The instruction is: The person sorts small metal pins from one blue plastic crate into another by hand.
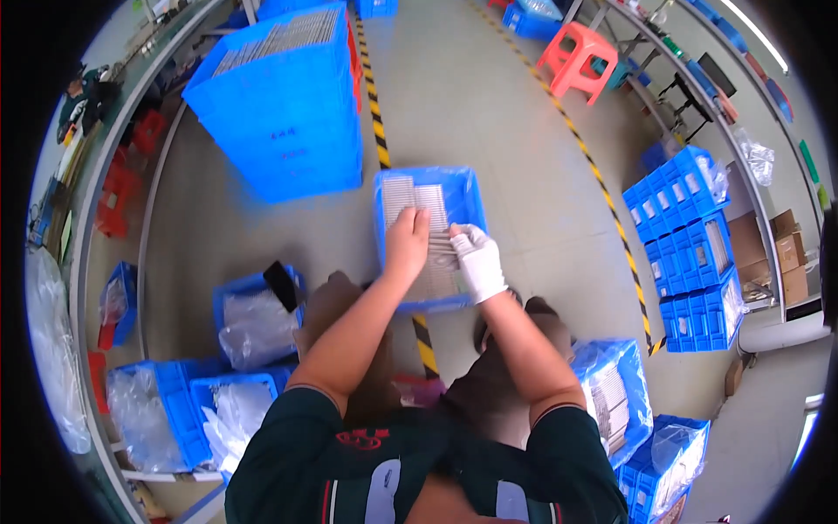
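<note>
Between my knees stands a blue plastic crate [476, 203] lined with clear film. In it lie rows of thin, light grey pieces [399, 188] packed side by side; their exact kind is too small to tell. My bare left hand [408, 242] is closed over the crate, fingers together, at the left end of a small stack of thin grey pieces [443, 248]. At the stack's right end my right hand [477, 262], in a white glove, is closed around it with the thumb uppermost. The fingers' undersides are hidden.
A tall stack of blue crates [279, 131] rises ahead on the left. More blue crates [690, 249] stand on the right, with a lined crate [615, 397] by my right leg. Bag-filled crates [253, 323] sit at left. A red stool [578, 61] stands far right.
</note>
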`<state>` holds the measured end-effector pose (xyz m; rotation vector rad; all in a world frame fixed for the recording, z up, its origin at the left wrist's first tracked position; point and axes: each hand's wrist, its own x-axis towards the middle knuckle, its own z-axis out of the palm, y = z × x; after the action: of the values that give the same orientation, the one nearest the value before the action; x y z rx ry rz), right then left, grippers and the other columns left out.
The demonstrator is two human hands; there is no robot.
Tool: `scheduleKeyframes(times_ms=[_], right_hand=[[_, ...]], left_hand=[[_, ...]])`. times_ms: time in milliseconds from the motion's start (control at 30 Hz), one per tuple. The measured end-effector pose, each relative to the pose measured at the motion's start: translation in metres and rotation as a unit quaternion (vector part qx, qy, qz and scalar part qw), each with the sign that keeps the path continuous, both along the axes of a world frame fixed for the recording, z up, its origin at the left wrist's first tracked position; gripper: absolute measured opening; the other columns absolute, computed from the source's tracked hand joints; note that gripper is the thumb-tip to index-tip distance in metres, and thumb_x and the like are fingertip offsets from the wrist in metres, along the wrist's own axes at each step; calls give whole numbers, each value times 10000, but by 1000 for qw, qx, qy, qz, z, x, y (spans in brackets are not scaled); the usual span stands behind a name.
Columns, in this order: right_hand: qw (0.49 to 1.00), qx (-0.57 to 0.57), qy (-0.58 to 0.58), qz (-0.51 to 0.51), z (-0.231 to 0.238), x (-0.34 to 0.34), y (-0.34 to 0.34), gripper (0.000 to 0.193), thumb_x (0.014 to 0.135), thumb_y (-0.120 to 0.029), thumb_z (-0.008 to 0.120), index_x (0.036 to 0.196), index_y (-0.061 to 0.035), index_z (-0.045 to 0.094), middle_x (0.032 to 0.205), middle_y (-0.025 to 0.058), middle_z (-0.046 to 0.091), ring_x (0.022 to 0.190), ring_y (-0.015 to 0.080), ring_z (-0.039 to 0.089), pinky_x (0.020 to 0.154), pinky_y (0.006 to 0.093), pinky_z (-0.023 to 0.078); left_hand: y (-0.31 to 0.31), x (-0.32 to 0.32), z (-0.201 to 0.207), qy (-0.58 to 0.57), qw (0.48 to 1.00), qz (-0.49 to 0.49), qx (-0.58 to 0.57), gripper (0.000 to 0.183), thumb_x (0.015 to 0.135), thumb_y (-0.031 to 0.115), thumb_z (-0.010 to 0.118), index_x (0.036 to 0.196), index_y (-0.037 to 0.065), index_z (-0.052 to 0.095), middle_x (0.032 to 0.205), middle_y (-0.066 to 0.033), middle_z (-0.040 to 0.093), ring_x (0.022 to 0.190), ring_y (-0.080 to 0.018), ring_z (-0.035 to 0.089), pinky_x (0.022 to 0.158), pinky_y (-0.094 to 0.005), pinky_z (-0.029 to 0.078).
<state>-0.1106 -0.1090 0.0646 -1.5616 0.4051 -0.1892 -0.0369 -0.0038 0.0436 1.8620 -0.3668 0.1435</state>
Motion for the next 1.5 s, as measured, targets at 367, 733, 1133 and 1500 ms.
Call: scheduleKeyframes(times_ms=[367, 733, 1133, 1500], right_hand=[[935, 149, 176, 270, 22, -13, 8, 232, 819, -268, 562, 875, -50, 506, 693, 41, 551, 539, 121, 525, 459, 220, 417], [922, 328, 102, 178, 22, -28, -2, 192, 852, -219, 516, 952, -55, 517, 645, 19, 484, 473, 72, 374, 396, 191, 250], [981, 127, 104, 103, 13, -20, -1, 143, 854, -172, 514, 919, -46, 534, 634, 9, 553, 482, 60, 457, 420, 184, 339], [991, 64, 108, 51, 10, -15, 0, 141, 850, -157, 520, 925, -41, 551, 605, -17, 500, 465, 48, 407, 415, 175, 300]], left_hand=[[20, -7, 36, -33, 966, -221, 128, 197, 849, 206, 506, 856, 10, 485, 642, -137, 507, 579, -240, 513, 555, -331, 404], [33, -10, 34, 333, 908, -171, -190, 230, 903, 246, 412, 813, 39, 457, 602, -57, 511, 454, -96, 419, 429, -240, 358], [27, -20, 32, 165, 977, -111, -81, 235, 911, 212, 389, 833, 0, 454, 716, -80, 561, 545, -123, 546, 471, -230, 445], [30, -15, 30, 321, 899, -173, -242, 232, 913, 225, 388, 915, 1, 449, 866, -125, 586, 742, -176, 603, 606, -293, 507]])
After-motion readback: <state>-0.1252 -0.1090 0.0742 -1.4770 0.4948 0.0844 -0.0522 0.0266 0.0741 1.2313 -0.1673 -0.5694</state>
